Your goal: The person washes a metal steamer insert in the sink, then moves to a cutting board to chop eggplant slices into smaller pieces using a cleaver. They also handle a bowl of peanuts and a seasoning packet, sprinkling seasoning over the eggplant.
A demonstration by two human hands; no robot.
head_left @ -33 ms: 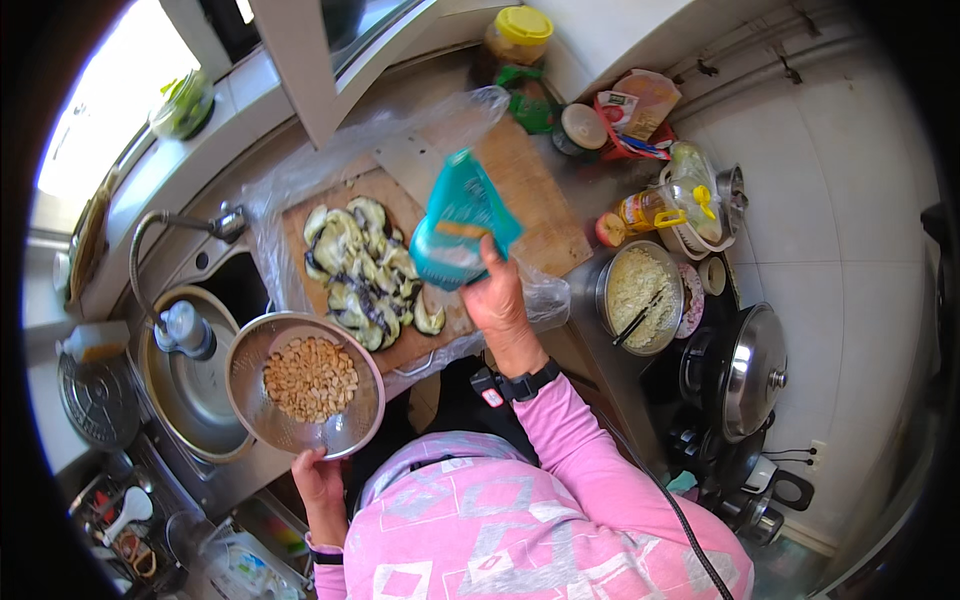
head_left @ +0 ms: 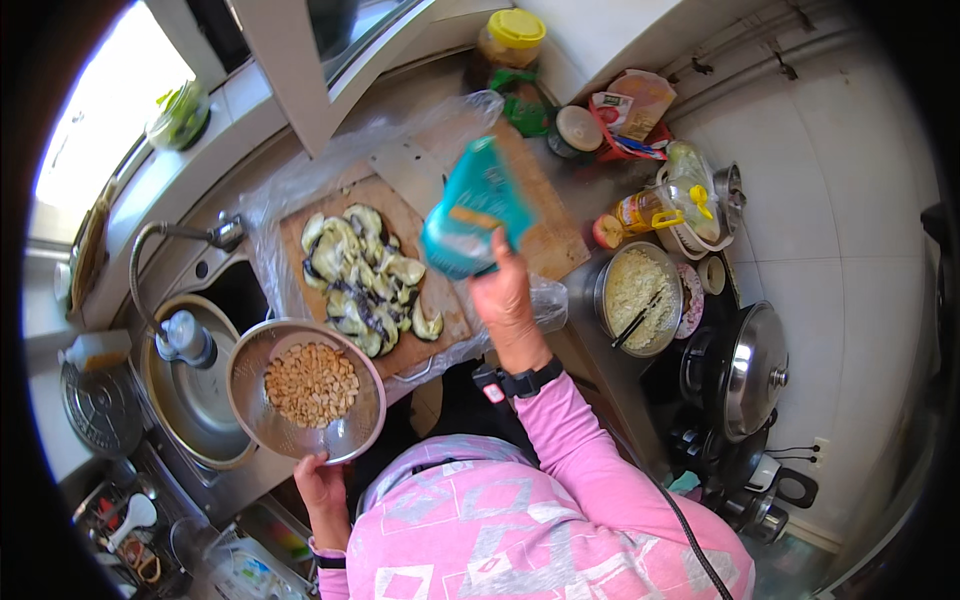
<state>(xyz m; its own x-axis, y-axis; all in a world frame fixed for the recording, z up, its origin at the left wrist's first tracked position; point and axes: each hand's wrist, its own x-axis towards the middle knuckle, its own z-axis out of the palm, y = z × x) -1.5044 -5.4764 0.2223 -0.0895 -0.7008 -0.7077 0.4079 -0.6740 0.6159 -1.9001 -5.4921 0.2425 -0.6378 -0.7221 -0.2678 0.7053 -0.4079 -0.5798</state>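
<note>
Here, right hand (head_left: 505, 300) clamped on a teal packet (head_left: 472, 210), raised above the cutting board (head_left: 440, 300) of sliced aubergine (head_left: 365, 275); left hand (head_left: 322, 485) gripping the rim of a metal colander (head_left: 250, 395) already holding pale nuts (head_left: 311, 383). Packet apparently not yet set down.

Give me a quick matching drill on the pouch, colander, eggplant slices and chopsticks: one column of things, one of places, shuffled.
Things:
1. teal pouch
2. colander
3. eggplant slices
4. chopsticks

Places:
A. on the cutting board
B. in the right hand
C. in the pot of white food
D. held by the left hand

Pairs: 1-B, 2-D, 3-A, 4-C
</note>
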